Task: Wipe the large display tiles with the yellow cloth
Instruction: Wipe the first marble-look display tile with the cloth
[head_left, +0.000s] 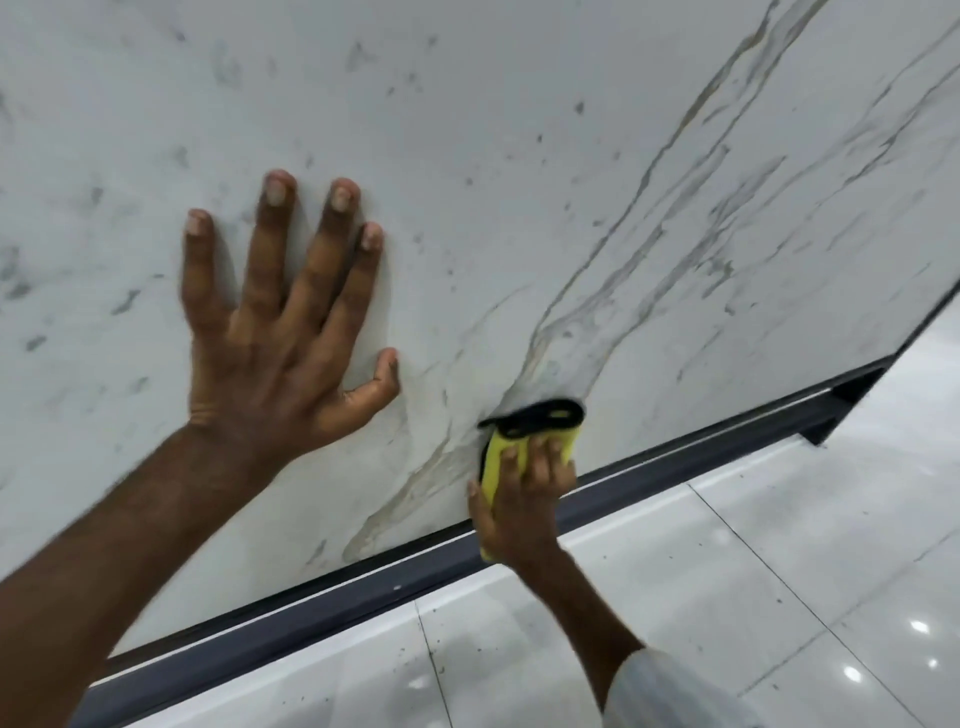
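Note:
A large white marble-look display tile with grey and gold veins fills most of the head view and stands upright. My left hand lies flat on it, fingers spread and straight. Low on the tile, near its bottom edge, my right hand presses a folded yellow cloth with a black border against the surface; the fingers curl over the cloth and the thumb holds its left side. Most of the cloth is hidden under the hand.
A dark metal rail runs along the tile's bottom edge and ends in a bracket at the right. Below it lies a glossy white tiled floor with light reflections. A pale sleeve covers my right forearm.

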